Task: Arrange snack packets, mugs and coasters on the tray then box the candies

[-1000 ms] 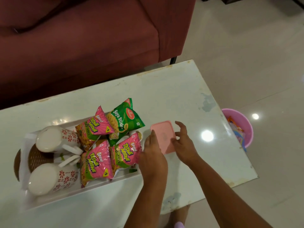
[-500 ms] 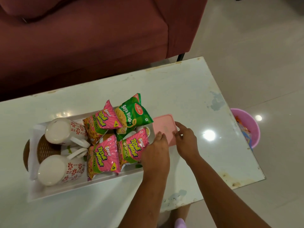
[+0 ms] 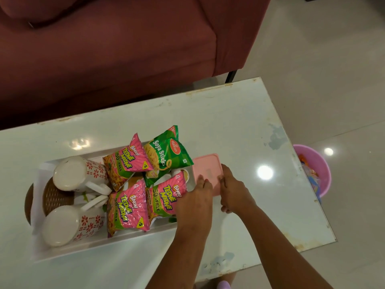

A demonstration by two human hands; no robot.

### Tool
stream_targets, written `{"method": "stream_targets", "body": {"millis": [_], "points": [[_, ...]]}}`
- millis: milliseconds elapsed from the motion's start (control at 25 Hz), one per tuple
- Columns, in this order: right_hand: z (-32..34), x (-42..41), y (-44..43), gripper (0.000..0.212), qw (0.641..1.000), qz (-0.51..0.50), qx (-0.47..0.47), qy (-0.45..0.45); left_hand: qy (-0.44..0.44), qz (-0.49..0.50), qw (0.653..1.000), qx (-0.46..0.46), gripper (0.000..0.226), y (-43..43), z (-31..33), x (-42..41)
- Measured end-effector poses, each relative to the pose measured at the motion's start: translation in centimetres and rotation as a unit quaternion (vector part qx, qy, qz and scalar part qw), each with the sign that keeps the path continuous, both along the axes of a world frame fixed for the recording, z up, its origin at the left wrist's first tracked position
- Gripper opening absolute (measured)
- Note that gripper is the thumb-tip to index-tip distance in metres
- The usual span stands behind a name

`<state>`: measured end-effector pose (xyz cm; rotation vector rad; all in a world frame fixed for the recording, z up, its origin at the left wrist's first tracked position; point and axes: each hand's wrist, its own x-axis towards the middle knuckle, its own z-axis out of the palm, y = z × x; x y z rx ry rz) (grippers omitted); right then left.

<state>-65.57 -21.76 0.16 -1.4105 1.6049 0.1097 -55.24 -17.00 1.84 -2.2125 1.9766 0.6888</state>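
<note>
Pressing down from both sides, the left hand and the right hand rest on the near edge of the pink box, whose lid is on. Fingers lie flat or lightly curled over the lid's rim; whether either hand has truly closed around the box, or only pushes on it, I cannot tell, since the knuckles hide the fingertips.

Immediately to the left of the hands, the box touches or nearly touches the end of the white tray. On it, closest to the grip, lie three pink snack packets and one green packet; farther left, two floral mugs lie on their sides over woven coasters.

By my reading the box is light, rigid plastic with a smooth, slightly slippery lid on a glossy table, so it may skate when pushed. Holding it at opposite side walls, thumbs on the rim, should steady it while the lid snaps shut. No candies are visible; presumably they are inside.
</note>
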Motion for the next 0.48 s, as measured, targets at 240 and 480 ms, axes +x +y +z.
{"method": "stream_targets", "body": {"millis": [240, 480], "points": [[1.3, -0.2, -2.1, 0.040, 0.992, -0.016, 0.128, -0.017, -0.055, -0.041, 0.998, -0.007, 0.054, -0.3, 0.3, -0.5], [2.3, -0.2, -3.8, 0.040, 0.983, 0.012, 0.181, -0.007, -0.049, -0.064, 0.995, 0.063, 0.048, -1.1, 1.4, -1.0]]}}
